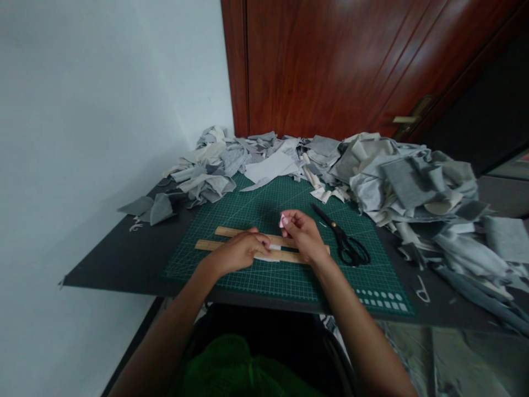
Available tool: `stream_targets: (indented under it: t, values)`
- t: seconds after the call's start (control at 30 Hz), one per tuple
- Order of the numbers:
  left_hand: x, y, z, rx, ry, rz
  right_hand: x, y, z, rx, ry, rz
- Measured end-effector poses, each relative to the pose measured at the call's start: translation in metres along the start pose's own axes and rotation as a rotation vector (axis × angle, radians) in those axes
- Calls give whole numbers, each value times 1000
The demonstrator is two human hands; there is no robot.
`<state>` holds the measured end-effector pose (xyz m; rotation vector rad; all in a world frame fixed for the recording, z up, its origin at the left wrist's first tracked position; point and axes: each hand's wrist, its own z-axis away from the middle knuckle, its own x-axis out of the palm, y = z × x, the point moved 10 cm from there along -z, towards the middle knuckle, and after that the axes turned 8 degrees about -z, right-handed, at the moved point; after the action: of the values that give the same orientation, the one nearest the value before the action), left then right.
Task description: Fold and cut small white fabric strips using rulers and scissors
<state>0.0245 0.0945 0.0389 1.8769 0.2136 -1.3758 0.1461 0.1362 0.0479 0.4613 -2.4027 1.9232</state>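
Two wooden rulers lie roughly parallel on the green cutting mat (248, 284). The nearer ruler (291, 256) crosses a small piece of white cloth (275, 247), which shows between and below the rulers. With fingers bent, my left hand (243, 249) presses the nearer ruler down onto the cloth, and its knuckles cover part of the farther ruler (225, 231). My right hand (303, 231) is raised over the rulers' right part, pinching a small pink piece (282, 220) between thumb and fingers. Black-handled scissors (341, 234) rest on the mat, right of my right hand.
Grey and white cloth scraps (273, 165) line the back of the dark table (119, 259). A taller heap of cloth (409, 176) rises at the right. A white wall (103, 110) borders the left, with a wooden door (318, 66) behind.
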Motion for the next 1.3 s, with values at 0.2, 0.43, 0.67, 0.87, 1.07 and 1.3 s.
stream_targets:
  t: [0.2, 0.43, 0.67, 0.87, 1.07, 1.3]
  values:
    - [-2, 3, -2, 29, -39, 36, 19, -21, 74, -316, -94, 599]
    - [1, 4, 0, 55, -79, 49, 40, -9, 86, -379, -255, 878]
    - [2, 5, -4, 60, -131, 37, 43, -6, 84, -399, -262, 1049]
    - [6, -2, -19, 74, -270, 26, 37, -7, 81, -399, -214, 1027]
    - [13, -10, -31, 46, -353, 23, 34, -8, 78, -390, -190, 1013]
    - [14, -16, -31, 12, -345, -1, 31, -7, 77, -384, -163, 957]
